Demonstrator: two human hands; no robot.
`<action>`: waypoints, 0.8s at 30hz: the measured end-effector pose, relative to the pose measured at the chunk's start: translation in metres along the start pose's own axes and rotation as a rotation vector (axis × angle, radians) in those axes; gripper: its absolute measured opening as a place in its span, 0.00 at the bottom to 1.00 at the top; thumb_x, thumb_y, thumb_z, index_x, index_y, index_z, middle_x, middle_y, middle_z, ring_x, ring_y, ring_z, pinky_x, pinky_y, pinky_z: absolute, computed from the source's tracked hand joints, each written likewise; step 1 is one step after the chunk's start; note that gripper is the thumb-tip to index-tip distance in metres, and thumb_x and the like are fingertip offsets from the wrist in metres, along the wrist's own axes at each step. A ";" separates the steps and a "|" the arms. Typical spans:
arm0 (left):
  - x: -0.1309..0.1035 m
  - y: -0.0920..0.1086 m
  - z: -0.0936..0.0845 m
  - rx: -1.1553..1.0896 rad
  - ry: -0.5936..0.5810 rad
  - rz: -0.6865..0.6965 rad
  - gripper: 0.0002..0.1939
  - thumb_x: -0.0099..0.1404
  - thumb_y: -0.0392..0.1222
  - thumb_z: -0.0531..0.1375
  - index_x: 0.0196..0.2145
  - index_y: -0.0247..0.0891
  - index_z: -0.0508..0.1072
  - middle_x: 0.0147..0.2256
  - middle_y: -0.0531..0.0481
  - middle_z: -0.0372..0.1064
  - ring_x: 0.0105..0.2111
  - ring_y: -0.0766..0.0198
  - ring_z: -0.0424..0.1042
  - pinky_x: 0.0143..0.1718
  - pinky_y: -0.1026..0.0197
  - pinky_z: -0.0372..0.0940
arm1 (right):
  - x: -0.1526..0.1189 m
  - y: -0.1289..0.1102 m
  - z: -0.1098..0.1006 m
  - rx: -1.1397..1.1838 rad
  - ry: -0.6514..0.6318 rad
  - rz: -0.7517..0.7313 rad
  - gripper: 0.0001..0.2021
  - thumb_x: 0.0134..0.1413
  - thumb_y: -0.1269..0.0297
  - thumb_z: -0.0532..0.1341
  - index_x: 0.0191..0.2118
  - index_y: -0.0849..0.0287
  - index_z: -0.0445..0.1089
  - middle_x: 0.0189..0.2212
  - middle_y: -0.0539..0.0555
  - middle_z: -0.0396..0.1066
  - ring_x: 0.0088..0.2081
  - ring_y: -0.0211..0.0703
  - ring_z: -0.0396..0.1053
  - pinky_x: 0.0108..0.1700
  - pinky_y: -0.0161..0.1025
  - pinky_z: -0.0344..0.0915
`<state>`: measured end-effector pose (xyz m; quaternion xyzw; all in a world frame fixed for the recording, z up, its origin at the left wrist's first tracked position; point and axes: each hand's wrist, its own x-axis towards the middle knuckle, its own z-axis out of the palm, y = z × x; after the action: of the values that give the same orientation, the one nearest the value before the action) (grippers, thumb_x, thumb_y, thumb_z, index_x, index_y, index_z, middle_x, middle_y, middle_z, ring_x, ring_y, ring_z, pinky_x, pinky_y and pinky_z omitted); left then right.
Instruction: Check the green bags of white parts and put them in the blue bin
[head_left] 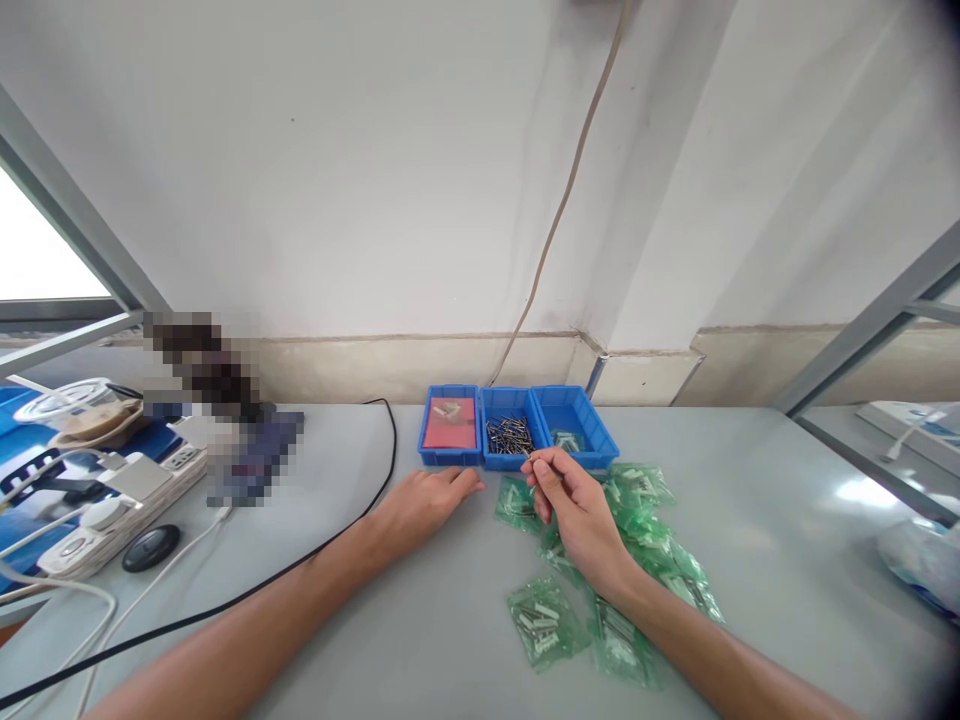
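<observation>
My left hand (431, 508) lies palm-down on the table just in front of the left blue bin (448, 458), its fingers loosely stretched and holding nothing. In that bin are a red sheet (441, 437) and a small clear packet with white pieces (448, 409). The middle blue bin (507, 463) holds a heap of metal screws (510, 436). Right at its front edge, my right hand (576, 510) pinches a small, thin screw between thumb and forefinger. Small packets lie in the right blue bin (581, 400). Green plastic packets (517, 503) are under and around my right hand.
More green packets (544, 625) with white plugs and screws spread over the grey table (420, 640). A black cable (247, 598) crosses at left, beside a black oval object (151, 548) and a power strip (112, 510). A wall stands behind the bins.
</observation>
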<state>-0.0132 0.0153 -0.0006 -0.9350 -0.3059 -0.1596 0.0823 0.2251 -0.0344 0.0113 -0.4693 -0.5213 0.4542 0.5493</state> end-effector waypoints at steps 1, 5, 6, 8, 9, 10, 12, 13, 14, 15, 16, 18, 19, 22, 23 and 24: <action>0.000 0.000 0.000 -0.008 0.001 -0.003 0.20 0.84 0.47 0.44 0.44 0.37 0.71 0.31 0.48 0.74 0.23 0.64 0.71 0.25 0.64 0.60 | 0.000 0.000 0.000 0.000 -0.002 0.001 0.19 0.66 0.42 0.62 0.40 0.54 0.72 0.32 0.49 0.68 0.23 0.35 0.58 0.25 0.36 0.58; -0.001 -0.001 0.003 -0.037 0.025 -0.011 0.21 0.84 0.49 0.43 0.44 0.37 0.71 0.30 0.48 0.73 0.23 0.64 0.70 0.24 0.65 0.59 | 0.000 0.001 0.000 0.008 -0.001 0.006 0.20 0.67 0.41 0.61 0.40 0.55 0.72 0.31 0.49 0.67 0.23 0.36 0.58 0.25 0.36 0.58; -0.001 -0.001 0.004 -0.043 0.031 -0.011 0.21 0.84 0.49 0.43 0.44 0.37 0.71 0.30 0.48 0.72 0.22 0.64 0.69 0.24 0.65 0.58 | 0.000 0.000 0.000 0.013 -0.001 0.007 0.20 0.67 0.41 0.62 0.40 0.55 0.72 0.31 0.48 0.67 0.23 0.36 0.58 0.25 0.36 0.58; -0.001 -0.001 0.005 -0.046 0.039 -0.009 0.20 0.84 0.48 0.44 0.43 0.37 0.71 0.29 0.49 0.72 0.22 0.65 0.69 0.24 0.65 0.57 | 0.000 0.000 0.001 0.024 -0.002 0.009 0.20 0.67 0.41 0.62 0.39 0.55 0.71 0.30 0.48 0.66 0.23 0.36 0.58 0.26 0.36 0.58; -0.001 -0.001 0.005 -0.042 0.039 -0.008 0.20 0.84 0.48 0.44 0.43 0.37 0.70 0.29 0.49 0.72 0.21 0.65 0.69 0.23 0.65 0.56 | 0.000 0.000 0.001 0.028 -0.002 0.010 0.20 0.67 0.41 0.62 0.39 0.55 0.71 0.29 0.48 0.66 0.23 0.36 0.58 0.26 0.36 0.58; -0.001 -0.001 0.005 -0.035 0.036 -0.007 0.20 0.84 0.48 0.44 0.43 0.37 0.70 0.29 0.50 0.72 0.21 0.65 0.69 0.23 0.65 0.56 | -0.001 -0.001 0.001 0.029 -0.003 0.010 0.20 0.67 0.41 0.61 0.39 0.55 0.71 0.29 0.47 0.66 0.23 0.36 0.58 0.26 0.36 0.57; -0.001 -0.001 0.005 -0.017 0.030 -0.008 0.20 0.84 0.49 0.44 0.43 0.38 0.71 0.29 0.50 0.73 0.22 0.65 0.69 0.23 0.65 0.55 | -0.001 -0.002 0.001 0.029 -0.003 0.011 0.20 0.68 0.41 0.61 0.38 0.55 0.71 0.29 0.47 0.66 0.24 0.36 0.58 0.26 0.36 0.57; -0.001 -0.001 0.006 -0.010 0.028 -0.008 0.20 0.84 0.49 0.44 0.43 0.38 0.71 0.29 0.50 0.73 0.22 0.64 0.70 0.23 0.65 0.55 | -0.001 -0.003 0.001 0.026 -0.002 0.014 0.21 0.68 0.41 0.60 0.38 0.55 0.71 0.28 0.47 0.65 0.24 0.36 0.58 0.26 0.36 0.57; -0.001 -0.001 0.006 -0.006 0.025 -0.008 0.20 0.84 0.49 0.44 0.43 0.38 0.71 0.29 0.50 0.74 0.22 0.64 0.70 0.23 0.65 0.55 | -0.001 -0.003 0.000 0.022 -0.002 0.020 0.21 0.68 0.41 0.60 0.37 0.55 0.71 0.28 0.47 0.65 0.24 0.36 0.58 0.26 0.36 0.57; -0.001 -0.001 0.006 -0.003 0.025 -0.011 0.20 0.84 0.49 0.44 0.43 0.38 0.71 0.30 0.49 0.74 0.22 0.64 0.70 0.24 0.65 0.55 | -0.001 -0.004 0.000 0.018 -0.001 0.027 0.21 0.68 0.40 0.60 0.37 0.55 0.71 0.27 0.47 0.64 0.24 0.36 0.58 0.26 0.36 0.57; -0.001 -0.001 0.006 -0.003 0.025 -0.015 0.20 0.84 0.49 0.44 0.43 0.38 0.71 0.30 0.49 0.74 0.22 0.64 0.70 0.24 0.65 0.55 | -0.001 -0.004 0.000 0.013 0.000 0.032 0.22 0.68 0.40 0.60 0.37 0.55 0.71 0.27 0.47 0.64 0.23 0.36 0.58 0.26 0.36 0.57; -0.001 -0.001 0.007 -0.007 0.026 -0.022 0.21 0.84 0.49 0.44 0.43 0.38 0.72 0.30 0.49 0.73 0.22 0.65 0.70 0.24 0.66 0.56 | -0.002 -0.004 0.000 0.006 0.000 0.035 0.22 0.68 0.39 0.59 0.36 0.55 0.70 0.26 0.46 0.63 0.23 0.36 0.57 0.25 0.35 0.56; -0.001 -0.001 0.007 -0.010 0.026 -0.023 0.21 0.84 0.49 0.44 0.42 0.37 0.72 0.30 0.49 0.73 0.22 0.65 0.70 0.24 0.66 0.57 | -0.002 -0.004 0.000 0.003 0.001 0.035 0.23 0.68 0.39 0.59 0.35 0.55 0.70 0.26 0.46 0.63 0.23 0.36 0.57 0.25 0.35 0.56; -0.001 -0.001 0.007 -0.013 0.024 -0.007 0.21 0.84 0.48 0.44 0.42 0.37 0.72 0.29 0.49 0.72 0.23 0.65 0.70 0.24 0.65 0.57 | -0.002 -0.003 0.000 -0.003 0.004 0.031 0.22 0.68 0.39 0.59 0.35 0.55 0.70 0.25 0.46 0.63 0.22 0.36 0.56 0.24 0.35 0.55; -0.001 -0.001 0.006 -0.011 0.024 0.000 0.21 0.84 0.48 0.45 0.42 0.37 0.72 0.29 0.49 0.72 0.22 0.65 0.70 0.24 0.65 0.57 | -0.002 -0.002 0.000 -0.005 0.005 0.030 0.22 0.68 0.39 0.59 0.36 0.55 0.70 0.25 0.46 0.63 0.22 0.36 0.56 0.24 0.35 0.55; -0.001 -0.001 0.006 -0.009 0.023 0.006 0.20 0.83 0.48 0.45 0.42 0.37 0.72 0.28 0.49 0.72 0.22 0.64 0.70 0.23 0.65 0.56 | -0.001 -0.002 0.000 -0.007 0.004 0.030 0.22 0.68 0.39 0.59 0.36 0.55 0.70 0.25 0.46 0.63 0.22 0.36 0.56 0.25 0.35 0.55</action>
<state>-0.0127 0.0172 -0.0065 -0.9344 -0.3012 -0.1714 0.0822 0.2254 -0.0361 0.0131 -0.4801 -0.5145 0.4595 0.5418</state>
